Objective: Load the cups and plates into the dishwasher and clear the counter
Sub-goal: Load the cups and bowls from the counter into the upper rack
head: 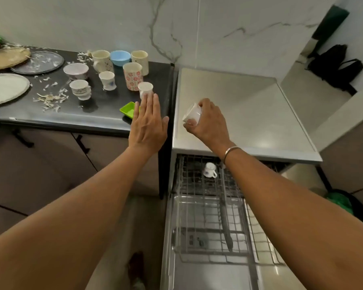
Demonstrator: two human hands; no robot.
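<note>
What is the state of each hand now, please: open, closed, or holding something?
Left hand: open, fingers straight, holding nothing.
Right hand: closed around a white cup, which is tilted on its side.

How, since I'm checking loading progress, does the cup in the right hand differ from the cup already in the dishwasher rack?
The held cup is gripped by the right hand above the pale worktop, tipped sideways; the racked cup sits free in the wire rack. The held cup shows no handle or print; the racked cup shows both. Both are small and white.
</note>
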